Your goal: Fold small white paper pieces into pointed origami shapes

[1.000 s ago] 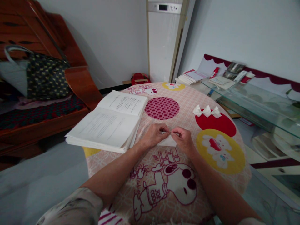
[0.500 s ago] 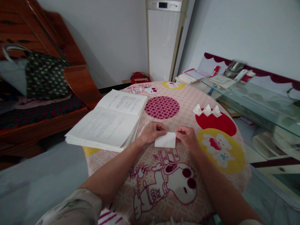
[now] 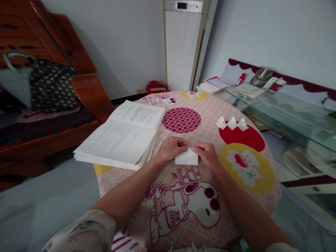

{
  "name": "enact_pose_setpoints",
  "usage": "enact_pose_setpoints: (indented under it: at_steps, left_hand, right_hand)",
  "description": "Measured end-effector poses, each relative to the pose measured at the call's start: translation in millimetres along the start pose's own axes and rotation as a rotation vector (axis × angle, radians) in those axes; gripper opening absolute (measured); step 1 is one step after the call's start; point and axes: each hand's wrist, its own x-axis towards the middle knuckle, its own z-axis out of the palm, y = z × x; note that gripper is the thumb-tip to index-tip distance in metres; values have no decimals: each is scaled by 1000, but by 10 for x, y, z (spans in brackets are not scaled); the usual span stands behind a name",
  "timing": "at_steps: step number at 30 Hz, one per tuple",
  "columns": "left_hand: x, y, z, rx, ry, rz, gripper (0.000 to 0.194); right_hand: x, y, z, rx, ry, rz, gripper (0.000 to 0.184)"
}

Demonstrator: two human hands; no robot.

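Note:
A small white piece of paper (image 3: pixel 186 158) with straight edges lies in front of me over the patterned tablecloth (image 3: pixel 210 105). My left hand (image 3: pixel 174 147) pinches its far edge, thumb on top and fingers curled. Close beside it, my right hand (image 3: pixel 206 152) grips the same edge near the right corner. Both thumbs point toward each other, with the fingertips partly hidden behind the paper. Farther right, several folded white paper shapes (image 3: pixel 232 123) stand in a row by a red circle of the cloth. To my left rests an open book (image 3: pixel 118 140) with thick pages.
At right a glass shelf unit (image 3: pixel 288 108) stands against the table, bearing a red bottle (image 3: pixel 240 79), metal bowls and papers. A wooden bench (image 3: pixel 86 94) with a dark patterned bag (image 3: pixel 52 84) is at left. A tall white air conditioner (image 3: pixel 183 45) stands behind the table.
My right hand first drew right along the paper's far edge, away from the left hand, then came back toward it. More of the paper's face shows than a second ago.

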Motion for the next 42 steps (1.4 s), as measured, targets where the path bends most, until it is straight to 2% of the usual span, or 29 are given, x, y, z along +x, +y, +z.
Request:
enact_pose_setpoints:
  at_steps: [3, 7, 9, 12, 15, 19, 25, 30, 35, 42]
  left_hand:
    - [13, -11, -26, 15, 0, 0, 16]
    - [35, -58, -129, -95, -30, -85, 11]
    - [45, -86, -192, -152, -10, -121, 10]
    - [58, -104, -250, -146, 72, -93, 12]
    - [58, -76, -208, -25, 69, 12, 20]
    - [49, -47, -77, 60, -116, 85, 29]
    - [70, -151, -85, -88, 57, 15, 35]
    - [57, -105, -79, -89, 8, 8, 32]
    - [40, -17, -16, -97, 30, 12, 27]
    - [17, 46, 54, -46, 7, 69, 22]
  right_hand:
    - [3, 12, -26, 20, 22, 45, 28]
    - [8, -16, -94, 85, 82, 114, 26]
    - [11, -28, -118, 122, 106, 139, 26]
    - [14, -32, -118, 142, 116, 159, 26]
    - [15, -25, -77, 113, 69, 159, 25]
    - [15, -13, -33, 103, 29, 92, 31]
    - [12, -26, -69, 121, -29, 91, 33]
    - [-1, -44, -68, 26, -72, 102, 27]
    - [-2, -39, -31, -9, -136, 89, 25]
    - [10, -10, 34, -12, -77, 20, 18]
